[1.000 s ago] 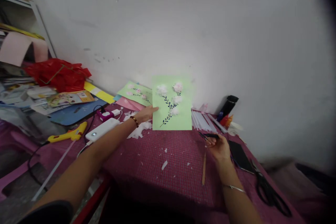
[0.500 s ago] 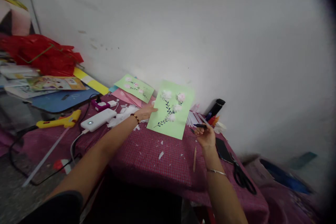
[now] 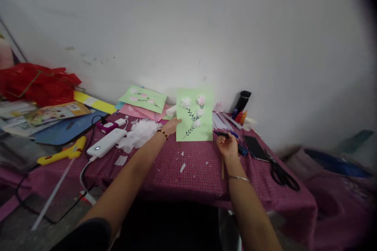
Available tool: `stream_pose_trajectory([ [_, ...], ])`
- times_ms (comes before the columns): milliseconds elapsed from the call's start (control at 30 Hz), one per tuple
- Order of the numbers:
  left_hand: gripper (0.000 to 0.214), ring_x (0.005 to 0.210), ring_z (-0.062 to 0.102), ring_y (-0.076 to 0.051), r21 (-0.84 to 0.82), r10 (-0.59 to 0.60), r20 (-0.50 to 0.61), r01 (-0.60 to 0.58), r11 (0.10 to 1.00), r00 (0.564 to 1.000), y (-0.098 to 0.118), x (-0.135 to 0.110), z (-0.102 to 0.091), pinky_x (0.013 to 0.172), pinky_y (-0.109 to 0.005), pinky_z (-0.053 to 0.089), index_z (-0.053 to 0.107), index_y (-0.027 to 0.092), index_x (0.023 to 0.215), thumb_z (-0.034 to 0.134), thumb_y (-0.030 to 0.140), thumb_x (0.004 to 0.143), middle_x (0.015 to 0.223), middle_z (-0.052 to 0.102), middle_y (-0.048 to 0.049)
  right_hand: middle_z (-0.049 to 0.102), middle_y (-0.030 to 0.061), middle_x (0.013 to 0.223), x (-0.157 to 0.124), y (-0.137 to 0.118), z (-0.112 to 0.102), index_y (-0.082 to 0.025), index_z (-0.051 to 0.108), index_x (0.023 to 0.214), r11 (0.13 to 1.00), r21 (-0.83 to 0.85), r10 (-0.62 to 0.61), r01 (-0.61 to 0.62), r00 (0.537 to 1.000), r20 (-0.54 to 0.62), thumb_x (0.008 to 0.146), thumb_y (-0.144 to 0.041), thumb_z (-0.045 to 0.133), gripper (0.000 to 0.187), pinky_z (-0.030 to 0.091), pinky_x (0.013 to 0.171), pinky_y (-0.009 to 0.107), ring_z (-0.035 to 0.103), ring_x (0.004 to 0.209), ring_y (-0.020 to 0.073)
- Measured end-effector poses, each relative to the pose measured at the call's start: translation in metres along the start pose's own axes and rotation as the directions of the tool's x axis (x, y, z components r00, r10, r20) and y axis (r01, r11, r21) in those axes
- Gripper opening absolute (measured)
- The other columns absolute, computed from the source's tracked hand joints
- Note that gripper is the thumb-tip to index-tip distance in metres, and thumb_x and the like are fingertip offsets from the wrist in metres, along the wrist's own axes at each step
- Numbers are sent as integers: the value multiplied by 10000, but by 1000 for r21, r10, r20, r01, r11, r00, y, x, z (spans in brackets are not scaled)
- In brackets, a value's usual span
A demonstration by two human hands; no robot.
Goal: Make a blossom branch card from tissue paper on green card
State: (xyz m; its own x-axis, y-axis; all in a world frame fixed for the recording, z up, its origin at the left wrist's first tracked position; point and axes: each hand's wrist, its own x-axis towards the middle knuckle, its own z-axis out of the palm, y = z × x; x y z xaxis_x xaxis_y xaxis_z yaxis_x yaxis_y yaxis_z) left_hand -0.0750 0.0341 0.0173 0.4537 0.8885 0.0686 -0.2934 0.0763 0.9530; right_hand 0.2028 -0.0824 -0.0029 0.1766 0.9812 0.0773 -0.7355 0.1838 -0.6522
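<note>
My left hand (image 3: 172, 126) grips the left edge of a light green card (image 3: 182, 131), which stands upright above the table. On the card, a dark leafy stem is drawn, with several fluffy white and pink flowers attached. To the right of the card, my right hand (image 3: 228, 145) is closed around a dark pen (image 3: 222, 134). A pencil (image 3: 223, 168) lies on the tablecloth below that hand. Left of my left wrist is a heap of torn white tissue (image 3: 141, 133). A second green flower card (image 3: 144, 100) rests on pink paper behind the heap.
A white power bank (image 3: 107, 142) and a yellow glue gun (image 3: 63, 152) lie at the left. At the right are a phone (image 3: 255, 148), black scissors (image 3: 282, 174) and glue sticks (image 3: 222, 121). Paper scraps dot the checked tablecloth (image 3: 194, 180); a wall (image 3: 188, 27) stands behind.
The card has turned from a tilt to nearly straight upright, still in my left hand. My right hand keeps the pen. The camera view has shifted somewhat.
</note>
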Motion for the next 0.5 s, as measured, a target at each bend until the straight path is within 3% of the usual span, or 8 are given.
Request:
stream_pose_trajectory([
  [167, 288, 949, 638, -190, 45, 6, -8, -6, 999, 1000, 1, -3, 3, 840, -397, 544, 595, 125, 1128, 571, 336, 933, 1105, 641, -88, 440, -76, 467, 4, -3, -2, -214, 444, 618, 998, 67, 6, -4, 999, -31, 713, -298, 657, 248, 398, 451, 208, 421, 432, 78],
  [333, 271, 876, 670, -148, 75, 26, 11, -26, 997, 1000, 6, -8, 2, 931, -313, 479, 624, 55, 958, 409, 217, 992, 866, 737, -70, 447, -69, 479, 6, -3, -4, -212, 483, 649, 992, 129, 0, 5, 999, -43, 752, -275, 591, 162, 395, 456, 203, 408, 433, 74],
  [400, 274, 893, 668, -153, 89, 29, -1, -29, 996, 1000, 10, -7, 2, 935, -318, 478, 625, 60, 972, 396, 208, 995, 880, 738, -70, 448, -66, 480, 7, -3, -4, -211, 485, 649, 989, 149, 8, -3, 999, -31, 747, -272, 601, 163, 395, 451, 204, 402, 430, 76],
  [500, 240, 952, 651, -183, 99, 34, -54, -29, 995, 998, 15, -2, 3, 903, -379, 513, 615, 100, 1075, 503, 282, 967, 1045, 691, -90, 446, -64, 476, 8, -4, -3, -216, 476, 643, 984, 180, 8, -6, 1000, -7, 730, -276, 631, 188, 397, 444, 212, 410, 430, 83],
])
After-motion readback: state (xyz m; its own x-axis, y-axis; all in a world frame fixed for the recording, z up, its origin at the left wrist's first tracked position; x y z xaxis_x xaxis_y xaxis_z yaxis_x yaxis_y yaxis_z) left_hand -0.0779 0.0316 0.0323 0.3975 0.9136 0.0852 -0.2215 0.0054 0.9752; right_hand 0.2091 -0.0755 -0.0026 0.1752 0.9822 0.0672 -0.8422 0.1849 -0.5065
